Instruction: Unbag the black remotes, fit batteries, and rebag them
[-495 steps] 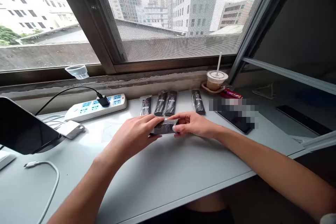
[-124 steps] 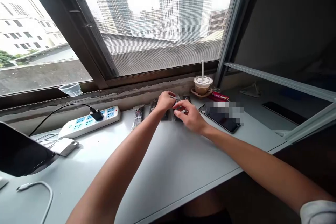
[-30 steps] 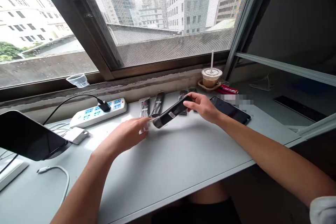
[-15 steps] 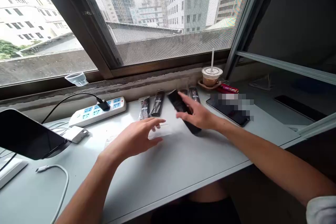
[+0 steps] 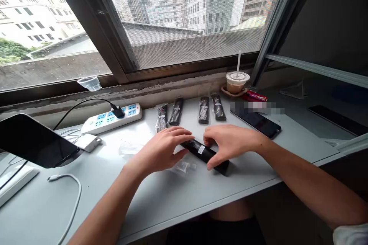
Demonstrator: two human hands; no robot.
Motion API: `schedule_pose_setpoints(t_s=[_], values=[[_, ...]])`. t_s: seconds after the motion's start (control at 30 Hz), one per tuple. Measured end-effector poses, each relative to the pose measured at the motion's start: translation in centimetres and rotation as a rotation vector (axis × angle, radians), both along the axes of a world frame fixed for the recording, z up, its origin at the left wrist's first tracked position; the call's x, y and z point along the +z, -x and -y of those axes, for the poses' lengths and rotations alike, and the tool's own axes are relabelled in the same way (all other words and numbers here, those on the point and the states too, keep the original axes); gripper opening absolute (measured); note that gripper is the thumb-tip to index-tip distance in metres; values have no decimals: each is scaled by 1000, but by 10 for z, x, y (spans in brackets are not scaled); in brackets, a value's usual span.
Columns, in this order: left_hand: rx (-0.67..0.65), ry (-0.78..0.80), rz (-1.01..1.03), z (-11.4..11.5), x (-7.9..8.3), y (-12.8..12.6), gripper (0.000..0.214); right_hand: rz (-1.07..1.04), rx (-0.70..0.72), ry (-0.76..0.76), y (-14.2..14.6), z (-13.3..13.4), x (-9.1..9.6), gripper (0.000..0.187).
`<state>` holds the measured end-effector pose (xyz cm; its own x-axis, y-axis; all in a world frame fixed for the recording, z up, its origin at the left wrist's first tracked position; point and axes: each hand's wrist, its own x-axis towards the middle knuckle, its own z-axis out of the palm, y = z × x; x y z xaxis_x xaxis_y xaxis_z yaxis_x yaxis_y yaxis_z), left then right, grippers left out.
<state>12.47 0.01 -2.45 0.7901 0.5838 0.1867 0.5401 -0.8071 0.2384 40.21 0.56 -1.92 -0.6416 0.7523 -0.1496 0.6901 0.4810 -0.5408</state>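
Observation:
A black oblong object (image 5: pixel 198 148) with a white barcode label lies slantwise on the desk before me. My left hand (image 5: pixel 165 147) is at its far left end, with the thumb on one side and the fingers on the other. Over the near right end curls my right hand (image 5: pixel 234 143), its thumb and bent index finger on opposite sides. A clear plastic wrapper (image 5: pixel 182 167) lies below my left hand. Behind stand similar black objects in clear wrap: two at left, one (image 5: pixel 176 111) beside another (image 5: pixel 162 116), and two at right, one (image 5: pixel 204 110) beside another (image 5: pixel 218 107).
A phone (image 5: pixel 260 123) and a lidded drink cup (image 5: pixel 237 82) with a straw are at right. On the left are a power strip (image 5: pixel 115 118), a white charger (image 5: pixel 89 142), a tilted dark-screened device (image 5: pixel 37 141) and a white cable (image 5: pixel 76 199). The window (image 5: pixel 186 26) borders the back.
My right hand has brought the black object down toward me onto the desk, its label now facing up. The left hand has moved right to its far end. The view has shifted slightly.

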Motion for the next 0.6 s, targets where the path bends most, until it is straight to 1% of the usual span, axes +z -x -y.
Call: schedule_pose_setpoints(t_s=[0.1,0.17,0.23,0.33,0.43,0.5,0.6], values=[[-6,30,-3,0,-1,-2,44,67,15,-46,2,8,0,42],[-2,29,-14,1,1,-4,48,63,13,-49,2,8,-1,32],[-2,26,-38,2,2,-7,51,17,-6,-38,0,5,-2,27],[26,13,-60,2,-1,-8,51,-139,-35,-5,-2,-4,-5,29],[82,-64,-53,-2,-6,-3,53,-339,-67,32,-2,-14,-9,35],[106,-132,-60,-5,-8,1,55,-432,-145,81,0,-18,-14,38],[130,-214,-101,-7,-6,5,56,-532,-263,219,5,-22,-21,40]])
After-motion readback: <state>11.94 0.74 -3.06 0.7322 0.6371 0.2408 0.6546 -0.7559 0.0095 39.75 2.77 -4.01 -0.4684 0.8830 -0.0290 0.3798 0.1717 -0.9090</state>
